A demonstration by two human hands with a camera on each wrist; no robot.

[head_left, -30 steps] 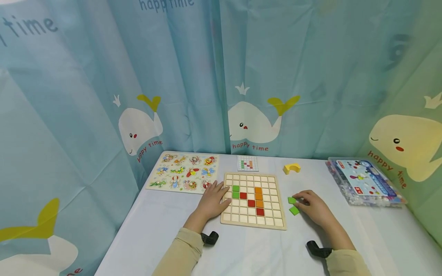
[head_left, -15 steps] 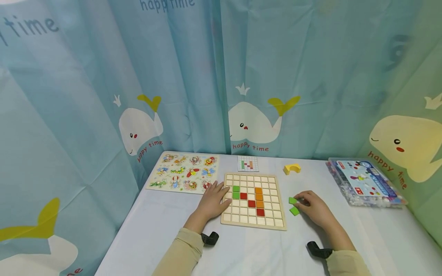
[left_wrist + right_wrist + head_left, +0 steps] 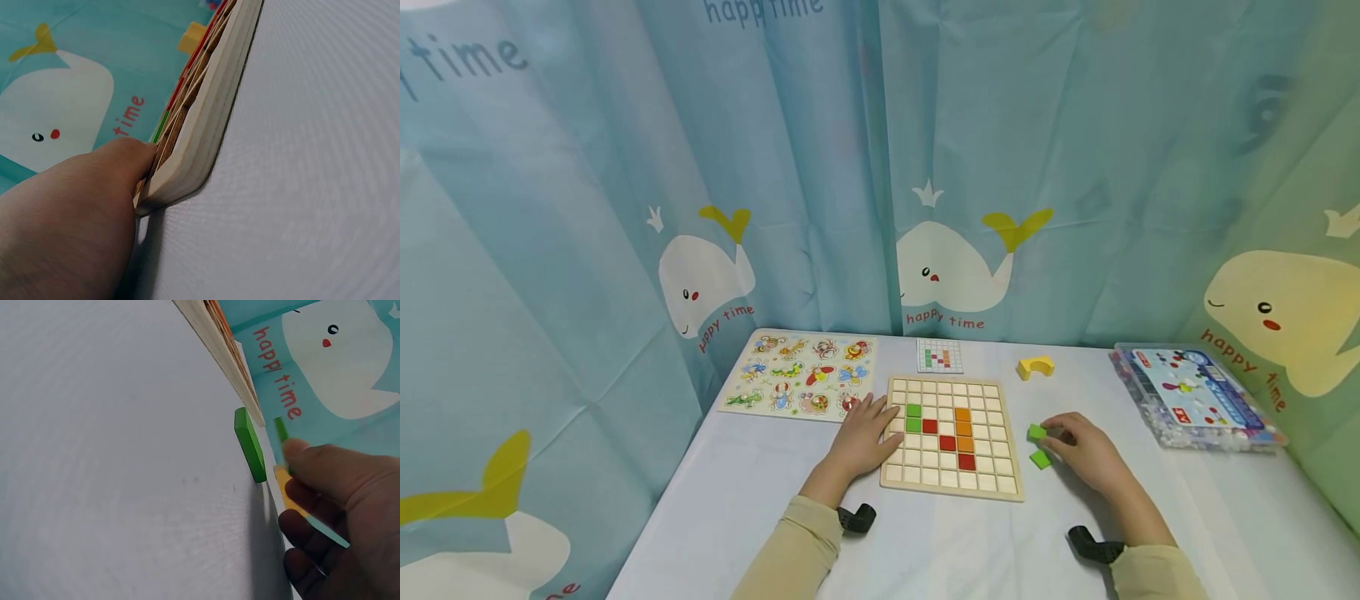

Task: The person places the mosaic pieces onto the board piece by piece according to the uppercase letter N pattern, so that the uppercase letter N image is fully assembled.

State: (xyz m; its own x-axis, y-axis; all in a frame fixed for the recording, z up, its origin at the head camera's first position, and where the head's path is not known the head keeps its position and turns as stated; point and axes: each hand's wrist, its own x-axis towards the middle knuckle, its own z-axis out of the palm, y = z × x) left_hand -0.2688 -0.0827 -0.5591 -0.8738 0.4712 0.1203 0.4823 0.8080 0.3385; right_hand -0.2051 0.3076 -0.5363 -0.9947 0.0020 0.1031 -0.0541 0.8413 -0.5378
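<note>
A wooden grid board lies on the table with green, red and orange square tiles set in some of its cells. My left hand rests on its left edge, fingers spread out, the thumb over the rim in the left wrist view. To the right of the board, my right hand pinches a green tile between thumb and fingers, tilted up from the table. A second green tile lies just nearer, flat on the cloth. The other fingers of the right hand are loosely curled in the right wrist view.
Behind the board lies a small pattern card. An insect picture puzzle stands to its left. A yellow arch block sits at the back right, and a clear box of beads is farther right. A whale-print curtain hangs behind.
The green tile at my right fingertips has tilted and risen slightly from the cloth. My left hand stays in place on the board.
</note>
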